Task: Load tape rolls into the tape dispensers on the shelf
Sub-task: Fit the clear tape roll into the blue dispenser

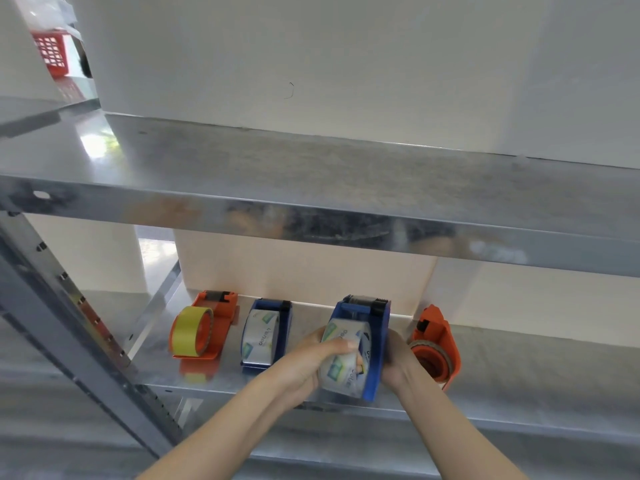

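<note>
Several tape dispensers stand in a row on the lower metal shelf (519,368). At the left is an orange dispenser (221,310) with a yellow tape roll (188,329) on it. Beside it a blue dispenser (282,327) carries a clear printed roll (259,336). My left hand (311,358) grips a clear printed tape roll (341,355) seated in the second blue dispenser (374,341). My right hand (398,358) holds that dispenser's right side. A second orange dispenser (436,341) stands at the far right with a brownish roll.
An upper metal shelf (311,188) juts out above the dispensers. A slotted steel upright (69,323) runs diagonally at the left. White boxes stand behind both shelves. A red basket (52,53) sits far off at the top left.
</note>
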